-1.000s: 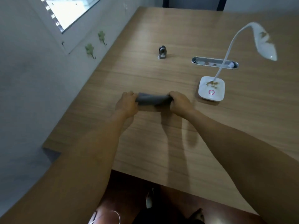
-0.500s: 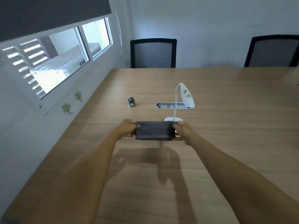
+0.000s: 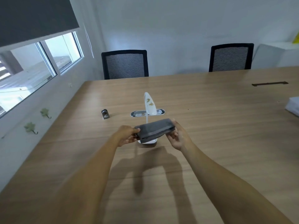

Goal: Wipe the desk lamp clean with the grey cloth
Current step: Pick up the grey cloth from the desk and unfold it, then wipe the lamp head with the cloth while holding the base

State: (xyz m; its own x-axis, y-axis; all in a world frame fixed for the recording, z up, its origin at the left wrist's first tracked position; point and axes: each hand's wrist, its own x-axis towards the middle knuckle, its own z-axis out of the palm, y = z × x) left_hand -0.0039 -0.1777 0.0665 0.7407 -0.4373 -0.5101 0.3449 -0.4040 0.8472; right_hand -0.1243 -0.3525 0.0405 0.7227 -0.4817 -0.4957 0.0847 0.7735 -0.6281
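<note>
The grey cloth (image 3: pixel 155 130) is folded into a thick, narrow band with a seam line running along its length, held up off the wooden surface (image 3: pixel 210 143) between 2 hands. The left hand (image 3: pixel 127 135) pinches its left end, fingers closed on the fabric; the right hand (image 3: pixel 177 137) has its fingers curled around the right end. Just behind and below the cloth stands the white desk lamp (image 3: pixel 150 105). Its long head points upward and carries yellowish-brown specks of dirt. The cloth hides most of the thin neck and nearly all of the base, of which only a white sliver shows beneath the fabric. Beyond the lamp lies an oval cable tray (image 3: pixel 139 113) set into the surface, and to the left a small grey metal object (image 3: pixel 105 113) too blurred to identify.
</note>
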